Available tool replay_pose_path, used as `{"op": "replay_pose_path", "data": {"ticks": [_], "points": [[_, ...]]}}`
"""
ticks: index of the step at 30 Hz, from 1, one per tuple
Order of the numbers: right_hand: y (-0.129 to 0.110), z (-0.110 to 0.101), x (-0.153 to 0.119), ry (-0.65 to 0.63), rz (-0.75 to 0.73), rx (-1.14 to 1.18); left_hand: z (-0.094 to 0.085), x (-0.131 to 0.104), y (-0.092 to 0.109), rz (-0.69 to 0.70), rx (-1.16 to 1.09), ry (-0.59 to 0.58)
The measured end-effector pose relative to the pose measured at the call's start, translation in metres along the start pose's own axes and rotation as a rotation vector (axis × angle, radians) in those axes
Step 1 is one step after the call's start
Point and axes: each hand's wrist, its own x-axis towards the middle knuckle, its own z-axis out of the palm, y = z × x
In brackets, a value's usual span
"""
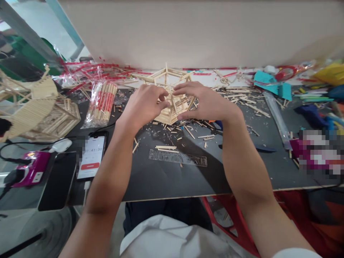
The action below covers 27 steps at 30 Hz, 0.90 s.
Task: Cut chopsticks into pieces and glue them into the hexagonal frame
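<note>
A many-sided model of thin wooden sticks stands on the dark table at the far middle, with an open frame of posts and beams on top. My left hand is at its left side, fingers curled in and thumb close to the index finger on the frame; the fingertips are partly hidden. At the right side, my right hand has its thumb and fingers apart around a slanting stick of the frame. A clear ruler and a few loose sticks lie in front of the model.
To the left are a larger stick model, a bagged bundle of sticks, a lit phone, a dark phone and a purple power strip. Loose sticks and a clear plastic sleeve lie to the right.
</note>
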Motion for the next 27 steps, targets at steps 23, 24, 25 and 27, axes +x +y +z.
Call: {"op": "replay_pose_path", "data": {"ticks": [23, 24, 25, 27], "points": [[0.002, 0.003, 0.004, 0.025, -0.033, -0.029, -0.002, -0.001, 0.002, 0.029, -0.127, -0.031], [0.002, 0.003, 0.004, 0.026, -0.031, -0.032, -0.004, -0.002, 0.001, 0.024, -0.144, -0.026], [0.002, 0.004, 0.004, 0.028, -0.03, -0.034, -0.005, -0.004, 0.0, 0.013, -0.16, -0.014], [0.001, 0.004, 0.004, 0.033, -0.029, -0.036, -0.007, -0.006, -0.004, -0.018, -0.195, 0.019]]}}
